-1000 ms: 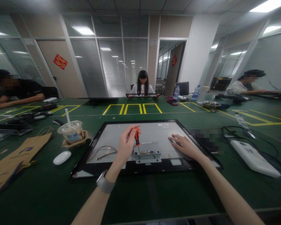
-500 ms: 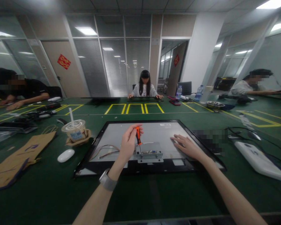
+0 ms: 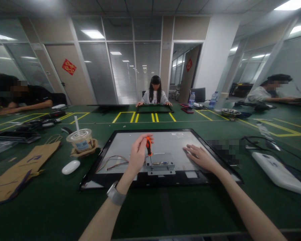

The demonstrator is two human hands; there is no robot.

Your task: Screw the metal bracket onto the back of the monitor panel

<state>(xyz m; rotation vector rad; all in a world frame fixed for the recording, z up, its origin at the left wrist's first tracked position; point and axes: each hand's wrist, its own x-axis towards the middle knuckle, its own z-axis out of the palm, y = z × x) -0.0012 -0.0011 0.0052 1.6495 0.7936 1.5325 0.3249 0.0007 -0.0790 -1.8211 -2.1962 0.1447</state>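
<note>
A flat monitor panel (image 3: 170, 139) in a black frame lies back-up on the green table in front of me. Near its front edge sits a small metal bracket with connectors (image 3: 160, 163). My left hand (image 3: 137, 155) is closed round an orange-handled screwdriver (image 3: 148, 146), held upright with its tip down on the bracket's left end. My right hand (image 3: 199, 156) lies flat on the panel's right side, fingers spread. Thin coloured wires (image 3: 112, 162) run across the panel left of my left hand.
An iced drink cup with a straw (image 3: 80, 140), a white mouse (image 3: 70, 166) and a brown paper bag (image 3: 20, 167) lie to the left. A white device (image 3: 278, 172) and black cables (image 3: 271, 142) lie to the right. Three other people sit at the table's far and side edges.
My hands have hardly moved; the screwdriver stays on the bracket. The view shifted slightly. The person opposite now holds a black frame flat on the table.
</note>
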